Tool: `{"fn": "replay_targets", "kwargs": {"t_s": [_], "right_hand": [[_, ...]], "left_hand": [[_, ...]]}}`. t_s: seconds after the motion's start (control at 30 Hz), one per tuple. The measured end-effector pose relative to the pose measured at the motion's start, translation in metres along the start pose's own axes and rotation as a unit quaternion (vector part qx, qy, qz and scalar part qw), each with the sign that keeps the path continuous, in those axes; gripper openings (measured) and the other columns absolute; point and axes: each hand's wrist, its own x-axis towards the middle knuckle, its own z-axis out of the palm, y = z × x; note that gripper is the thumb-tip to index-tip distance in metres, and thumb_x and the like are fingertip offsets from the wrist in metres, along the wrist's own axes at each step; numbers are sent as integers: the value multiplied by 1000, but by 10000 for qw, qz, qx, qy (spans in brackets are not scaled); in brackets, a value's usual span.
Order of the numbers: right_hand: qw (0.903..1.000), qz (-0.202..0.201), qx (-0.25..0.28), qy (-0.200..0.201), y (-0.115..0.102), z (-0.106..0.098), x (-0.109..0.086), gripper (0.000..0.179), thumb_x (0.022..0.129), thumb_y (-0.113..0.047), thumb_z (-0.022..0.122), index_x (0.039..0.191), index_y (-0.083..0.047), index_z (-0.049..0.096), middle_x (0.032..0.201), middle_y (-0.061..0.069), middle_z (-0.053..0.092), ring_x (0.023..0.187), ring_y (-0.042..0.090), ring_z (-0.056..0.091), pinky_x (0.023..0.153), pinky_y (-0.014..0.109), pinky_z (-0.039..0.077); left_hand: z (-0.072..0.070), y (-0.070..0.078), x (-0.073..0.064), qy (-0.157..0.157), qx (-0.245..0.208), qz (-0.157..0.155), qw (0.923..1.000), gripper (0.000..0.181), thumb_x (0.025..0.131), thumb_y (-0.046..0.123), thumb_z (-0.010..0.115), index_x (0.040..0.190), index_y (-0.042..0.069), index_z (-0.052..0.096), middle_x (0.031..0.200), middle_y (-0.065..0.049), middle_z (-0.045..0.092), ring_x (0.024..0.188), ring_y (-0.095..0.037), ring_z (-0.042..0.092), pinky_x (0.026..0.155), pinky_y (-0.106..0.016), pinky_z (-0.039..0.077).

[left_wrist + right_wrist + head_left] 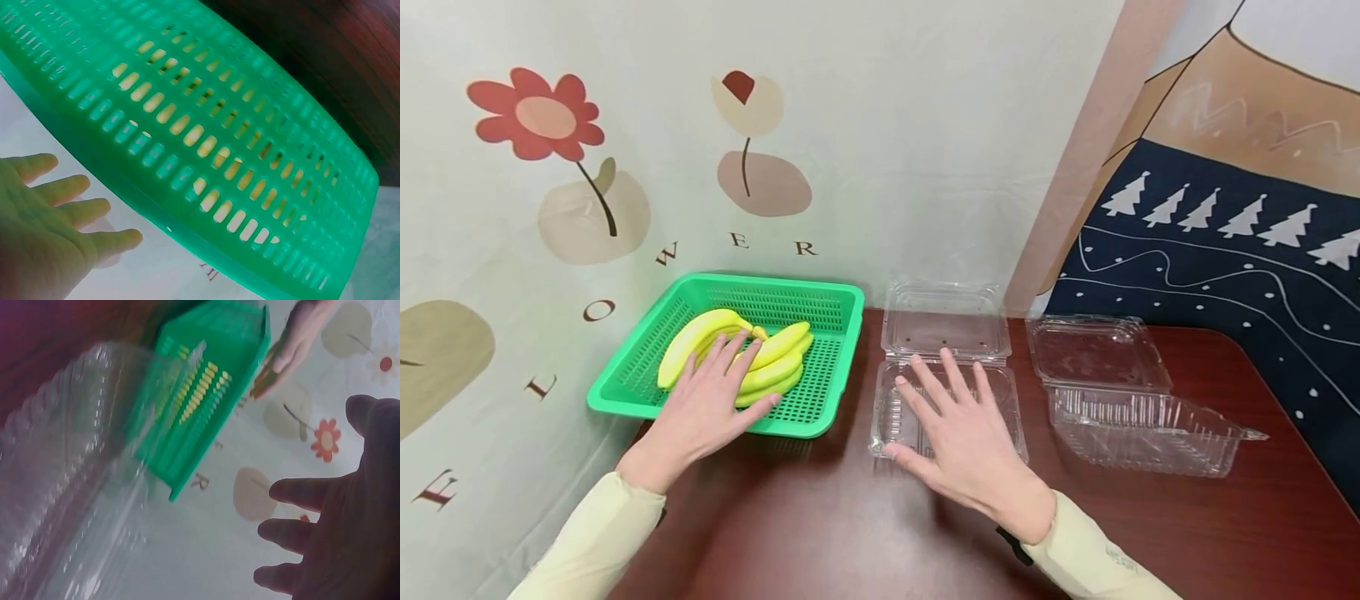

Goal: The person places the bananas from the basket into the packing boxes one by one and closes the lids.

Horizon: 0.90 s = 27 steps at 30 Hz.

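In the head view, my left hand hangs over the front left of a green plastic basket, fingers straight and holding nothing. Yellow bananas lie inside the basket, partly covered by that hand. The left wrist view has the fingers above the basket's rim, and banana yellow shows through the slots. My right hand is over a clear plastic clamshell box, fingers spread, nothing in its grasp. That box stands with its lid raised at the back; the hand hides part of its base.
A second clear clamshell box sits to the right with its lid tipped back. Both boxes and the basket rest on a dark red-brown table. Behind them hangs a printed cloth, close to the basket's back and left side.
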Motion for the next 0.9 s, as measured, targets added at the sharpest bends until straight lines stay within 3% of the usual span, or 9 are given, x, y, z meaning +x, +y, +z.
{"fn": "replay_targets", "kwargs": {"t_s": [0.2,0.37,0.67,0.9], "right_hand": [[9992,-324,-2,-229,-22,13,9,79,97,-75,42,155,-21,51,167,6,34,157,37,16,119,68,19],[9979,-449,58,-467,-36,21,17,80,98,-76,40,156,-22,49,168,5,32,157,36,18,121,65,18],[9958,-646,80,-649,-53,33,22,81,99,-76,35,160,-23,43,168,5,32,156,37,19,121,65,18],[9948,-790,53,-636,-61,37,24,82,99,-77,32,161,-23,41,168,3,31,156,36,21,120,65,21]], "left_hand": [[0,-15,4,-3,1,240,9997,82,97,58,61,158,8,40,160,-22,39,147,-47,32,110,-74,27],[-3,-25,10,-120,91,313,9994,80,97,57,63,156,7,43,155,-21,44,146,-43,35,109,-74,28],[-2,-40,24,-607,371,369,9968,81,98,59,59,156,4,43,156,-22,43,146,-42,35,111,-74,26],[-3,-47,41,-889,572,898,9903,76,97,52,66,151,0,48,152,-25,48,142,-44,42,109,-69,36]]}}
